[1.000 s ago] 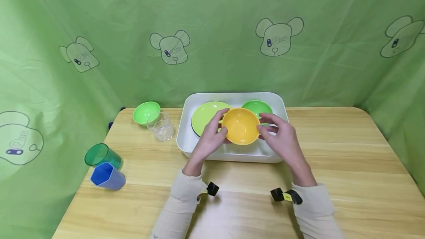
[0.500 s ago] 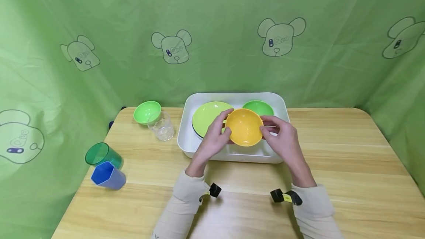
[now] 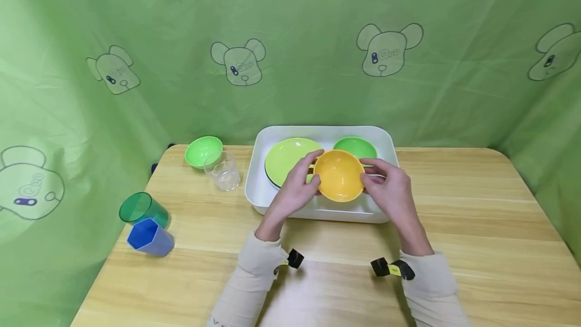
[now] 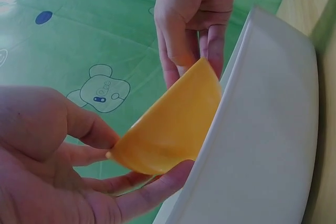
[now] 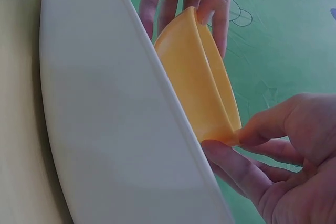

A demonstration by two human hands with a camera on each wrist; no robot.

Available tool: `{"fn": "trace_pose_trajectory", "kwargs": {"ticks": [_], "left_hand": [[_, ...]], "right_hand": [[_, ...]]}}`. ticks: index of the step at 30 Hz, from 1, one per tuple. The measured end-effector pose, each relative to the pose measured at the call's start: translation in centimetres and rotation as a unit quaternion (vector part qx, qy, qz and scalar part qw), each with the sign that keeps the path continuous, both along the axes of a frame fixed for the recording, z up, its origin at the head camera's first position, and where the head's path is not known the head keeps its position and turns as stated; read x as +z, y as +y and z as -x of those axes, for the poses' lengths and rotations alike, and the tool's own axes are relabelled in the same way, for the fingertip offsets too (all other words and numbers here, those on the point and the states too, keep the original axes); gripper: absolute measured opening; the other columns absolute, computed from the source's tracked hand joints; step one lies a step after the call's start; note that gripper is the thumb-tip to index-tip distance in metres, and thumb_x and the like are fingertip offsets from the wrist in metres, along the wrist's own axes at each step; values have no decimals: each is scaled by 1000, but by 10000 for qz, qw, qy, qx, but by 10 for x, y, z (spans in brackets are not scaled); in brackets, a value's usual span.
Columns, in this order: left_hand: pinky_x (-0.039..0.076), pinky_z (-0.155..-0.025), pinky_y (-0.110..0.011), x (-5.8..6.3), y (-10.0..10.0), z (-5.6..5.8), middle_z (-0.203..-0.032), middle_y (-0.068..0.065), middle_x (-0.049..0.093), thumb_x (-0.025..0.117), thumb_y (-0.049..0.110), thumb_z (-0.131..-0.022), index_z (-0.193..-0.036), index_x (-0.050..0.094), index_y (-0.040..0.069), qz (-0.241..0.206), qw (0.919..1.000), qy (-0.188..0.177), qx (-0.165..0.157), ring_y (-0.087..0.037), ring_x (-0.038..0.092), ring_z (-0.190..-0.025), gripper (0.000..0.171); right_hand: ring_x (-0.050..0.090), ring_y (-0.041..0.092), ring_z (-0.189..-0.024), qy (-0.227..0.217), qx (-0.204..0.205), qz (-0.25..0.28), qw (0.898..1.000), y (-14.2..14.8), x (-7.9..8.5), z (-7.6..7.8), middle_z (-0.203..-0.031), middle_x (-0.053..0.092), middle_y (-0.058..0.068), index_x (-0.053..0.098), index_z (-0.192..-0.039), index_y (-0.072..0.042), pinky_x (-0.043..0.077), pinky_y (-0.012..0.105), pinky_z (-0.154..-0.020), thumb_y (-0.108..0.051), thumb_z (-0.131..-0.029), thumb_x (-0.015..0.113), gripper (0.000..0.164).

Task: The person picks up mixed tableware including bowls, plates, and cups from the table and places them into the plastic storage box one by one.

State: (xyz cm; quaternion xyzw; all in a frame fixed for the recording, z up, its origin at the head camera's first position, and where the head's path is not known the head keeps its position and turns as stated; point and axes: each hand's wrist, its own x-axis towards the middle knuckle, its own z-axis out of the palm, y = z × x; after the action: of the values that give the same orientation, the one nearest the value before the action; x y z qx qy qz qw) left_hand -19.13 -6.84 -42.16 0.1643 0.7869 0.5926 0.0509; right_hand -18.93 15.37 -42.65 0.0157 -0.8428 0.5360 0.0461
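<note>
On the left of the wood-grain bench (image 3: 476, 226), a blue hexagonal cup (image 3: 156, 240) and a translucent green round cup (image 3: 144, 209) stand near each other, well apart from your work. Farther back come a bright green round bowl (image 3: 202, 152) and a clear tumbler (image 3: 227, 178) that overlaps it in the head view; your left elbow should swing wide of the tumbler.

Next is the white rectangular tray (image 3: 317, 213) with rounded corners, a yellow-green round plate (image 3: 287, 159) lying in its left part. Your left grip (image 3: 297, 188) reaches across the tray's front wall and pinches the left side of the glossy yellow-orange bowl (image 3: 339, 175) between thumb and fingers. That bowl is at the tray's front, its hollow tipped toward you; whether its base touches anything is hidden. Level it before any lowering, and mind the plate's edge with your left knuckles.

Behind it, toward the right, sits a deeper green bowl (image 3: 356, 146) in the tray; leave a gap there so the rims don't knock. Your right grip (image 3: 390, 188) pinches the opposite side, so move both together, and release evenly only once the base feels supported.
</note>
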Motion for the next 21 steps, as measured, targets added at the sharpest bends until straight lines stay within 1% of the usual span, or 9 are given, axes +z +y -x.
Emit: {"fn": "trace_pose_trajectory", "kwargs": {"ticks": [2, 6, 7, 12, 14, 17, 21], "left_hand": [[64, -77, -40, 1, 0, 1, -144, -21, 48, 46, -5, -99, -155, 38, 4, 86, 9999, 63, -19, -35, 55, -125, 58], [64, -80, -40, 2, -2, 3, -140, -22, 52, 47, -4, -101, -153, 41, 3, 113, 9998, 189, -24, -36, 56, -125, 53], [63, -82, -40, 2, -3, 3, -140, -22, 53, 47, -4, -101, -152, 43, 3, 156, 9995, 268, -4, -36, 57, -125, 52], [62, -87, -49, 4, -10, 3, -141, -25, 53, 46, -4, -100, -150, 46, 5, 125, 9993, 343, 101, -42, 57, -125, 50], [62, -85, -50, 4, -13, 3, -140, -25, 54, 46, -3, -101, -149, 47, 6, 56, 9995, 292, 138, -43, 57, -125, 49], [63, -83, -45, 5, -19, 4, -136, -22, 57, 46, -2, -102, -148, 49, 7, 70, 9994, 251, 237, -39, 59, -124, 47], [63, -81, -41, 7, -27, 5, -133, -19, 60, 46, -1, -103, -147, 50, 8, 58, 9990, 257, 369, -34, 61, -121, 45]], "right_hand": [[71, 41, -99, 20, -40, -5, 10000, 3, 1, 0, -114, 68, 28, 66, -131, 4, 63, 27, -68, 1, -94, 66, 36], [71, 41, -98, 41, -118, -67, 9999, 8, 4, 1, -113, 68, 28, 66, -130, 4, 62, 25, -67, 1, -94, 66, 36], [71, 40, -98, 39, -134, -94, 9999, 9, 4, 1, -113, 68, 28, 66, -130, 4, 62, 24, -67, 1, -94, 66, 36], [71, 41, -98, 90, -158, -253, 9995, 14, 9, 4, -113, 68, 29, 67, -129, 4, 62, 23, -65, 0, -95, 66, 35], [71, 41, -98, 163, -142, -298, 9993, 15, 11, 7, -112, 69, 29, 67, -128, 5, 62, 24, -65, 1, -95, 65, 34], [71, 41, -97, 256, -133, -395, 9988, 18, 14, 13, -111, 69, 30, 67, -128, 6, 62, 25, -65, 2, -94, 64, 34], [70, 41, -96, 352, -71, -529, 9980, 22, 18, 21, -111, 68, 30, 66, -129, 6, 61, 22, -64, 1, -95, 63, 34]]}}
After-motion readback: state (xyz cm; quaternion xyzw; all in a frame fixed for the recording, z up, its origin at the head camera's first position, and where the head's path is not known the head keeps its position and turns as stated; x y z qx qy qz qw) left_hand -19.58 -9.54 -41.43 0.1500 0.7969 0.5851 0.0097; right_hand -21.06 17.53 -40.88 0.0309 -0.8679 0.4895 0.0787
